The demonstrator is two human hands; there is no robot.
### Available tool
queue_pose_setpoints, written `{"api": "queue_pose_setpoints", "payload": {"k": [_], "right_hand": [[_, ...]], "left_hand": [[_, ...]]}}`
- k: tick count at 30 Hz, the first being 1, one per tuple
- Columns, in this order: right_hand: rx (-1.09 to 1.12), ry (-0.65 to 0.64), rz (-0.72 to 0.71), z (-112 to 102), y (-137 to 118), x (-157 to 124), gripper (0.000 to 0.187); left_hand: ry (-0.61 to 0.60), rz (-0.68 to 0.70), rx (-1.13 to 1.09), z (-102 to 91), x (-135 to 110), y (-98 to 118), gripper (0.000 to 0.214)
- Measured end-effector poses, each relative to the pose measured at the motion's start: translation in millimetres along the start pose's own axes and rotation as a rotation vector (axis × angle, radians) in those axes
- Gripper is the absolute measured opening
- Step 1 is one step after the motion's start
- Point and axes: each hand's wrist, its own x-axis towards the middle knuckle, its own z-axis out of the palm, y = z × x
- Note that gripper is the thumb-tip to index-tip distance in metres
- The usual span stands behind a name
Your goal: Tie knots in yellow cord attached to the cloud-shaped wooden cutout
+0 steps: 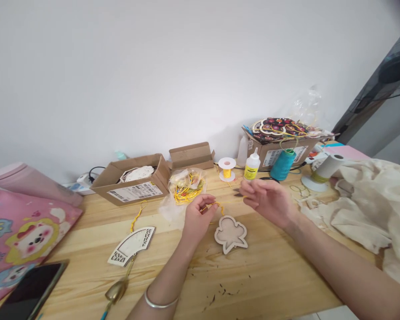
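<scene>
My left hand [202, 212] is closed in a pinch on a yellow cord [222, 209]. The cord runs to the top of a pale wooden flower-shaped pendant [230, 234], which lies on the table just right of that hand. Raised above the table, my right hand [268, 200] has its fingers curled together. A hint of yellow shows at its fingertips, but what they hold is too small to make out. Dark scissors [238, 192] lie partly hidden beside the right fingertips. A fan-shaped wooden pendant [132, 246] with a yellow braided loop rests to the left.
Behind my hands are an open cardboard box [133, 180], a bag of yellow cords [187, 189], a thread spool [227, 170], a glue bottle [252, 165] and a teal thread cone [283, 165]. Cream cloth [363, 204] lies right; a phone [30, 291] lies left. Dark scraps dot the front.
</scene>
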Motion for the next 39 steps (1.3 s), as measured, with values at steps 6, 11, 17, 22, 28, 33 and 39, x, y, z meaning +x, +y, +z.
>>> {"api": "queue_pose_setpoints", "payload": {"k": [6,11,17,22,28,33,39], "right_hand": [[-0.582,0.152,-0.208,11.0,23.1,5.5,0.017],[-0.998,-0.031,-0.374,19.5,41.4,1.7,0.019],[-1.070,0.004,-0.375,8.4,40.3,5.0,0.015],[-1.086,0.017,-0.388,9.2,39.1,5.6,0.014],[-1.060,0.101,-0.384,7.3,39.7,5.5,0.014],[-1.036,0.133,-0.417,9.0,37.9,4.5,0.013],[-1.018,0.173,-0.481,12.4,35.2,3.4,0.013]], "left_hand": [[-0.049,-0.006,0.008,1.8,-1.7,-0.2,0.019],[-0.095,0.018,0.060,4.2,-4.2,1.5,0.021],[-0.127,-0.047,0.122,4.9,-4.5,3.4,0.023],[-0.156,-0.105,0.158,4.5,-5.2,2.7,0.025],[-0.128,-0.189,0.135,4.8,-4.0,0.8,0.028],[-0.132,-0.199,0.106,4.6,-3.0,2.0,0.023],[-0.119,-0.190,0.068,3.8,-2.1,1.6,0.023]]}}
